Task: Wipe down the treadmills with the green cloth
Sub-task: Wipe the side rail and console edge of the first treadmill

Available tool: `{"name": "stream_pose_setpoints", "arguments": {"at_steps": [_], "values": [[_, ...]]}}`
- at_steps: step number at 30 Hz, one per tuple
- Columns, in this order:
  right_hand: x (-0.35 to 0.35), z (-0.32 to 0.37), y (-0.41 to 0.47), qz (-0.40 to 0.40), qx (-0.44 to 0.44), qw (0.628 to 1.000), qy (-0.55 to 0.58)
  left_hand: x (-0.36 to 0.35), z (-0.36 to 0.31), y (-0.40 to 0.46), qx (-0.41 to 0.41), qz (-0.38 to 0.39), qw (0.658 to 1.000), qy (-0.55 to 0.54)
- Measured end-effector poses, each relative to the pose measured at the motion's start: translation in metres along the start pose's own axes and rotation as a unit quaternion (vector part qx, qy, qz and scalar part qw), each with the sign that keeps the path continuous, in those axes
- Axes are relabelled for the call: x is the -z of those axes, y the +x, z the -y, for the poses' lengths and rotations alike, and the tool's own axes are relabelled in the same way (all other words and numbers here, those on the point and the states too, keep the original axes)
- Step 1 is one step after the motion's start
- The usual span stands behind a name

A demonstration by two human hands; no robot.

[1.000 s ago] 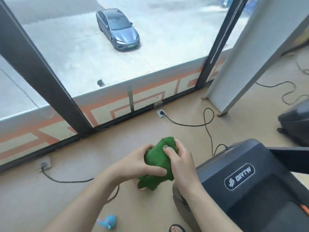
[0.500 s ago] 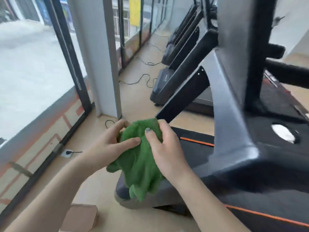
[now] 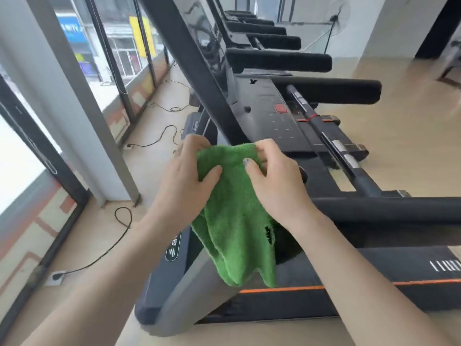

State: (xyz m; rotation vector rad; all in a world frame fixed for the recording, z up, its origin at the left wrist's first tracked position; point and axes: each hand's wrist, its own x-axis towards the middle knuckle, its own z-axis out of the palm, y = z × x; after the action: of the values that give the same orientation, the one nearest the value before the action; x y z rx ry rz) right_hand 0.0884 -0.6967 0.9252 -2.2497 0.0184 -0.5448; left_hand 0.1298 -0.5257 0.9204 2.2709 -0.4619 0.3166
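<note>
Both forearms reach forward from the bottom of the view, and the hands meet in the middle, raised in the air above the front end of the nearest treadmill (image 3: 361, 268). The left hand (image 3: 185, 179) grips the left upper edge of the green cloth (image 3: 234, 221), its thumb pressed onto the front of the fabric and its fingers curled over the top edge. The right hand (image 3: 273, 182) pinches the right upper edge in the same way, thumb on the front, fingers bent behind. The two thumbs lie near each other but apart.

The cloth is a bright green, fluffy towel. It is stretched between the hands at the top and hangs loosely below them in folds, its lower edge dangling in front of the treadmill's belt and orange stripe (image 3: 349, 285). A small dark hole shows near its right side, just under the right wrist.

The treadmill's grey upright post (image 3: 174, 303) rises at a slant below the cloth. Its dark console (image 3: 282, 121) and padded handrails (image 3: 389, 208) lie beyond the hands. More treadmills (image 3: 262, 28) stand in a row behind it. To the left are tall windows (image 3: 119, 51), a white pillar (image 3: 62, 96), and black power cords (image 3: 119, 236) trailing over the tan floor (image 3: 399, 151) to a wall socket (image 3: 56, 277).
</note>
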Motion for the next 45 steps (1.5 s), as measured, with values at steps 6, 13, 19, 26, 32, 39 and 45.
{"name": "stream_pose_setpoints", "arguments": {"at_steps": [6, 13, 19, 26, 32, 39, 45], "values": [[0.047, -0.084, 0.008, 0.012, 0.022, 0.979, -0.202, -0.086, -0.014, -0.032, 0.024, 0.055, 0.996, 0.061], [0.049, -0.127, 0.015, 0.088, -0.067, 0.951, -0.287, -0.105, -0.024, -0.012, 0.082, 0.064, 0.993, 0.057], [0.042, -0.124, 0.022, 0.107, -0.088, 0.933, -0.332, -0.110, -0.014, 0.041, 0.149, 0.069, 0.986, 0.019], [0.039, -0.126, 0.016, 0.094, -0.086, 0.935, -0.330, -0.093, -0.029, -0.026, 0.217, 0.060, 0.967, -0.116], [0.036, -0.125, 0.019, 0.112, -0.077, 0.924, -0.358, -0.101, -0.014, 0.026, 0.260, 0.082, 0.952, -0.141], [0.041, -0.127, 0.020, 0.105, -0.084, 0.944, -0.300, -0.109, 0.001, 0.062, 0.285, 0.089, 0.951, -0.078], [0.058, -0.135, 0.034, 0.149, -0.092, 0.979, -0.106, -0.139, -0.063, -0.054, 0.160, -0.120, 0.970, 0.137]]}}
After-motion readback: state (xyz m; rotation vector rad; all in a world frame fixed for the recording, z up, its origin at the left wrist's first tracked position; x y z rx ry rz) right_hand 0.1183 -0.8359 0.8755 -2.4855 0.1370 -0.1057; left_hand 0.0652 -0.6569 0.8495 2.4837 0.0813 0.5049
